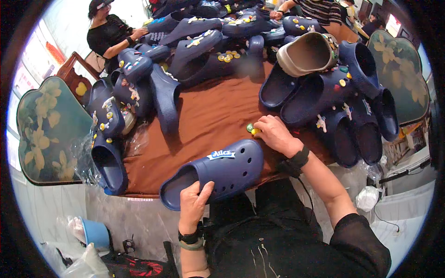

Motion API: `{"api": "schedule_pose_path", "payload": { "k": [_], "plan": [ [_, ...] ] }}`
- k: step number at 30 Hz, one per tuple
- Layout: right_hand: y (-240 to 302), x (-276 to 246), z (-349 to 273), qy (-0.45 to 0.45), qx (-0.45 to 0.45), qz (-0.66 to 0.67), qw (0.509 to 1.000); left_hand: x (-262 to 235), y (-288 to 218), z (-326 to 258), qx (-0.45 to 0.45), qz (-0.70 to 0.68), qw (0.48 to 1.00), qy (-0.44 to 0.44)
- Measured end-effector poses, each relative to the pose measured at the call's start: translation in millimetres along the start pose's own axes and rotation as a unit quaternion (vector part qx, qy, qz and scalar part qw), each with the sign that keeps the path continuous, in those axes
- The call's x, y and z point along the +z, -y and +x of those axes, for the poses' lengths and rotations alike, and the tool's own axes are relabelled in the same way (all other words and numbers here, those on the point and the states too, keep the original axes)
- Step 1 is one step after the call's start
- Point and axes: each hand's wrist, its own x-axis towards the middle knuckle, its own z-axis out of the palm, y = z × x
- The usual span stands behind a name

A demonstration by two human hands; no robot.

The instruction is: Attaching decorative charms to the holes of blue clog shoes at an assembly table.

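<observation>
My left hand grips the heel of a navy clog lying at the near edge of the brown table; my right hand pinches small charms just beyond its toe, beside piled clogs.

Navy clog sideways on brown cloth

Bright, even indoor light fills the room, strongest from pale windows at upper left. Soft shadows fall beside the navy clogs on the brown tablecloth. The fisheye view bends edges toward a black circular rim; the far background looks slightly soft.
</observation>
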Motion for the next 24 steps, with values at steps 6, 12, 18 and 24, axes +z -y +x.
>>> {"api": "schedule_pose_path", "payload": {
  "k": [6, 12, 18, 24],
  "plan": [
    [17, -13, -2, -0.091, 0.017, 0.117, 0.989, -3, 25, -5, 0.001, -0.049, 0.999, 0.016],
    [62, -39, -12, -0.08, -0.118, 0.149, 0.979, -6, 21, -4, 0.002, -0.012, 1.0, 0.017],
    [74, -28, -12, -0.129, -0.125, 0.102, 0.978, -1, 9, -2, 0.019, -0.02, 1.0, 0.01],
    [72, -36, -11, -0.071, -0.122, 0.011, 0.99, -8, -9, 5, 0.006, 0.054, 0.998, 0.033]
  ]
}}
